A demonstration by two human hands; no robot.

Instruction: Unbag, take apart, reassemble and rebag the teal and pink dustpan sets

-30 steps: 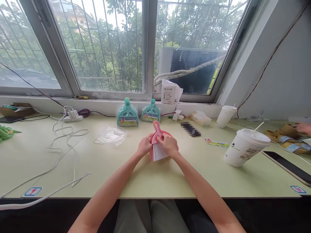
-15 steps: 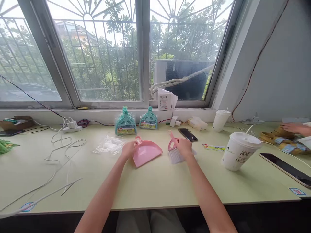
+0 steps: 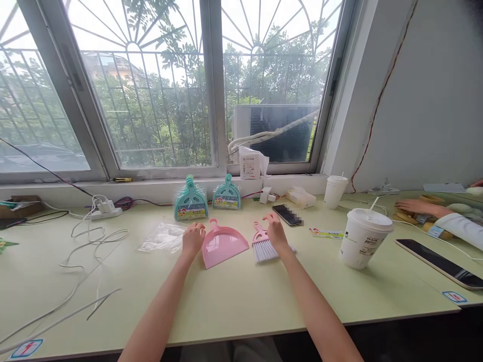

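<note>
**Fig. Dustpan and brush laid side by side.** The pink dustpan [image 3: 225, 245] lies flat on the desk [image 3: 234, 301], with its handle away from the person and its mouth toward them. The brush [image 3: 263, 246] lies just right of the dustpan and apart from it, bristles toward the person.

The left hand [image 3: 193, 238] is loosely curled against the dustpan's left rim. Whether it grips the rim cannot be told. The right hand [image 3: 276, 233] is released, its fingers spread over the brush's far side, right of the dustpan.

Two teal sets [image 3: 190, 204] stand behind the dustpan. A clear bag [image 3: 162, 237] lies to its left, and a phone [image 3: 287, 215] lies behind it and to the right. A cup [image 3: 362, 239] stands well to its right, and beyond the cup is a co-worker's hand [image 3: 414, 205].

*Judgement on doing this step well:*
- Each piece is best let go only once it rests flat and steady.
- The right hand should lift straight up, so the bristles are not dragged or splayed.
- The brush should lie parallel to the dustpan and clear of its right rim.
- The forearms should work close to the dustpan, away from the cup.
</note>
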